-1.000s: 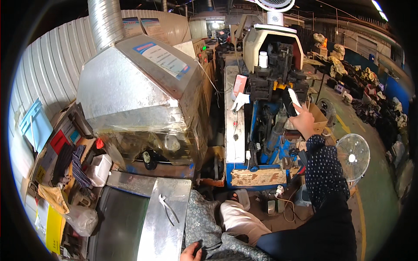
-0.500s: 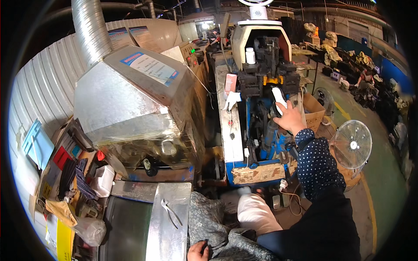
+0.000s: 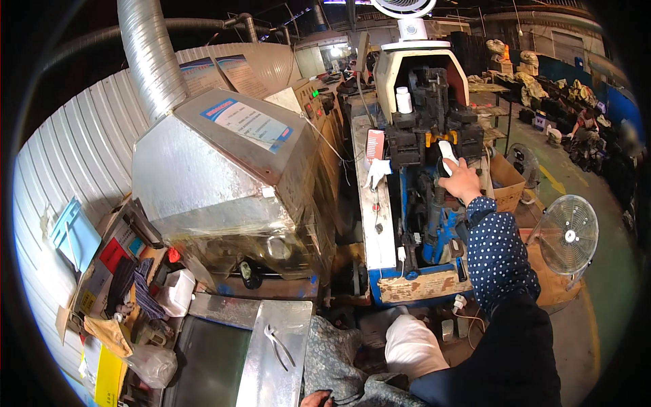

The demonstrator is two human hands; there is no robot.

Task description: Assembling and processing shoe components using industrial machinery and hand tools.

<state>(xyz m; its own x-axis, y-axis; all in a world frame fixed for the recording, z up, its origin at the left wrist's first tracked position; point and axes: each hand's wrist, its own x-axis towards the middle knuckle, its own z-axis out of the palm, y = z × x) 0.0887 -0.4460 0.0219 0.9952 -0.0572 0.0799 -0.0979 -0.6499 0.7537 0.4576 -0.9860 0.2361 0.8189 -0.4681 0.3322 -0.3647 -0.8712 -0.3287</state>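
Note:
My right hand (image 3: pixel 463 180), at the end of an arm in a dark polka-dot sleeve, is closed on the near end of a narrow white piece shaped like a shoe sole (image 3: pixel 446 153). The far end of this piece is close to the black jaws of a blue-framed machine (image 3: pixel 390 273), just below a yellow part (image 3: pixel 434 139). My fingers hide its near end. At the lower edge, my left hand (image 3: pixel 316 399) is beside the grey patterned apron (image 3: pixel 332 349) over my lap. Most of that hand is cut off, so its grip is hidden.
Left of me are a metal hood (image 3: pixel 217 183) and a metal plate with pliers (image 3: pixel 278 346). A white bottle (image 3: pixel 403 100) and a white glove (image 3: pixel 377 173) are on the machine. A fan (image 3: pixel 568 234) and a cardboard box (image 3: pixel 505 186) stand at the right.
The view has shifted, so the surroundings appear farther right and lower. My right hand has brought the white piece slightly closer to the machine's jaws. Less of my left hand shows.

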